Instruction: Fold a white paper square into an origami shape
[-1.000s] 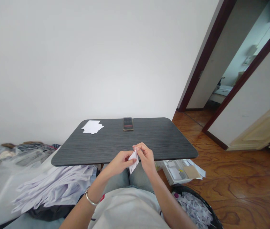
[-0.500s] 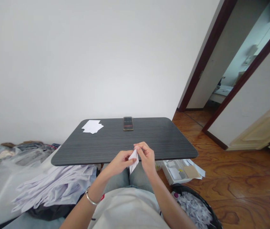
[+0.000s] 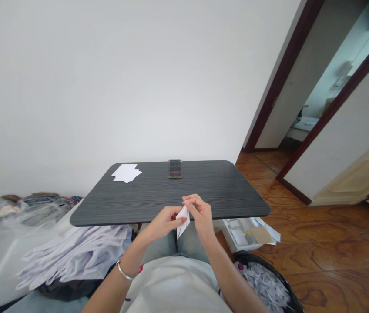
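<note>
A small piece of folded white paper (image 3: 182, 222), narrow and pointed at its lower end, is held just over the table's near edge. My left hand (image 3: 168, 221) pinches its left side, the thumb lying across the front. At the paper's upper tip, the fingers and thumb of my right hand (image 3: 200, 213) are closed together. Toward the far left of the dark table (image 3: 145, 195) lies a loose stack of white paper sheets (image 3: 126, 172).
A phone (image 3: 175, 168) lies at the table's far edge by the wall. Crumpled white cloth (image 3: 80, 254) is heaped at left. Below right are a white box (image 3: 236, 237) with papers and a black bag (image 3: 289, 287) of paper scraps.
Almost nothing differs. My right fingers have shifted very slightly at the paper's upper tip; my left hand keeps its pinch.
</note>
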Demonstrator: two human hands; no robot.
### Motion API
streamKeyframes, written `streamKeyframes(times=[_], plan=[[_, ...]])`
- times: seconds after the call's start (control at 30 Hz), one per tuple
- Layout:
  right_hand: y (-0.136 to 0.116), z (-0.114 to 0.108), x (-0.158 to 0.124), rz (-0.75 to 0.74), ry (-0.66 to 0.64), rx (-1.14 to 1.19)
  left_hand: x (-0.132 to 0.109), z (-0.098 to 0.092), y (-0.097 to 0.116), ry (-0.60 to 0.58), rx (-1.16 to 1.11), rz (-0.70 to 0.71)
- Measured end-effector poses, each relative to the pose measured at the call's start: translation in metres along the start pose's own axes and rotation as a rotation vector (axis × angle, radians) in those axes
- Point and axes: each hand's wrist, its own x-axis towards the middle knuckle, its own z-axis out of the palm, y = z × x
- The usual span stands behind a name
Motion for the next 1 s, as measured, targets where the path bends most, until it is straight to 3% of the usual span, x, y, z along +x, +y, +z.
streamKeyframes(times=[0.17, 0.6, 0.77, 1.0], plan=[[-0.0013, -0.0014, 0.0038, 0.045, 0.041, 0.033, -0.0009, 0.0022, -0.0025, -0.03, -0.027, -0.038], [-0.0055, -0.0061, 0.003, 0.259, -0.124, 0.161, -0.0015, -0.0035, 0.0047, 0.002, -0.084, -0.008], [-0.0039, -0.009, 0.0049, 0.234, -0.154, 0.143, -0.0012, -0.0024, 0.0059, -0.001, -0.07, 0.0], [-0.0063, -0.005, 0.0027, 0.205, -0.099, 0.155, -0.0007, -0.0021, 0.0044, 0.009, -0.079, -0.006]])
